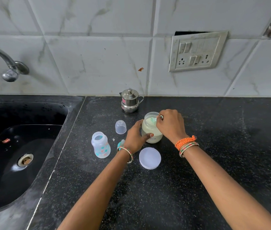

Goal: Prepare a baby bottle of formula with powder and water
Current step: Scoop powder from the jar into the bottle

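Head view, one black speckled table (197,171) beside a black sink (15,155), tiled wall behind. Item: open jar of pale formula powder (153,130), upright near the table's middle; left hand (135,138) wrapped around its left side, thumb across the front. Item: right hand (171,125) above the jar's right rim, fingers pinched together on the handle of a green scoop (154,120) whose bowl sits inside the jar mouth. Item: jar lid (150,158), white, round, lying flat just in front of the jar. Item: baby bottle (100,145), clear with printed pattern, upright, uncapped, left of the jar and apart from it. Item: clear bottle cap (120,127), between bottle and jar, further back. Item: teal teat ring (120,143), mostly hidden behind the left wrist. Item: small lidded steel pot (130,100), upright behind the jar, near the wall. Item: tap (7,67) over the sink; switch panel (197,51) on the wall.
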A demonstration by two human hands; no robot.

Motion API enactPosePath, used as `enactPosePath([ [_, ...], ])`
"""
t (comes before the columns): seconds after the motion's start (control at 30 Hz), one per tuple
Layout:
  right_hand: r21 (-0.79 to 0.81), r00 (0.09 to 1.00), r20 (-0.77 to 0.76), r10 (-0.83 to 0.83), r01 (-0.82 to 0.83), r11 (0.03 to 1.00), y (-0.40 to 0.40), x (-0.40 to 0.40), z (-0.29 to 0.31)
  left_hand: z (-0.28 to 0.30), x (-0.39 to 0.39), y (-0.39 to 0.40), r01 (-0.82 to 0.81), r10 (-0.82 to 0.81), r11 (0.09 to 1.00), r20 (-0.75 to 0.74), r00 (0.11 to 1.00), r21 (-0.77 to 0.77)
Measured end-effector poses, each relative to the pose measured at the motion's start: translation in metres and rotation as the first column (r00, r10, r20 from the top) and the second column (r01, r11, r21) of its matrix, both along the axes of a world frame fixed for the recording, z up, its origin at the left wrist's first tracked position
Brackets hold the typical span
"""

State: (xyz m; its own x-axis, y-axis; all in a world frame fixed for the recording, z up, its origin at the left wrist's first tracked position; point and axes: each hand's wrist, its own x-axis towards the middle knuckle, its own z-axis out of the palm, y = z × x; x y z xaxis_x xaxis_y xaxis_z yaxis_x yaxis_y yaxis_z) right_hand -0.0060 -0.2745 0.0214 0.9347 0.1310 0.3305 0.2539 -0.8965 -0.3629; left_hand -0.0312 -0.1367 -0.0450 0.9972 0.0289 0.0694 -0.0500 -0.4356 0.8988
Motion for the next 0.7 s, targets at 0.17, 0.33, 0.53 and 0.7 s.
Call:
enactPosePath([
  [0.17, 0.133, 0.997, -0.077, 0.003, 0.007, 0.991, 0.01, 0.0, -0.002, 0.0, 0.001, 0.004, -0.007, 0.006, 1.0, -0.018, 1.0, -0.028],
  [0.33, 0.291, 0.996, -0.087, -0.028, 0.053, 0.955, 0.005, 0.003, -0.004, -0.001, 0.0, 0.004, -0.005, 0.004, 0.999, -0.026, 1.0, -0.037],
  [0.53, 0.502, 0.991, -0.093, -0.093, 0.127, 0.856, -0.009, 0.0, -0.01, 0.0, -0.001, 0.005, -0.009, 0.008, 1.0, -0.042, 0.999, -0.026],
  [0.7, 0.617, 0.984, -0.098, -0.147, 0.176, 0.767, -0.017, -0.005, -0.015, 0.001, -0.005, 0.009, -0.004, 0.003, 1.0, -0.063, 0.998, -0.026],
])
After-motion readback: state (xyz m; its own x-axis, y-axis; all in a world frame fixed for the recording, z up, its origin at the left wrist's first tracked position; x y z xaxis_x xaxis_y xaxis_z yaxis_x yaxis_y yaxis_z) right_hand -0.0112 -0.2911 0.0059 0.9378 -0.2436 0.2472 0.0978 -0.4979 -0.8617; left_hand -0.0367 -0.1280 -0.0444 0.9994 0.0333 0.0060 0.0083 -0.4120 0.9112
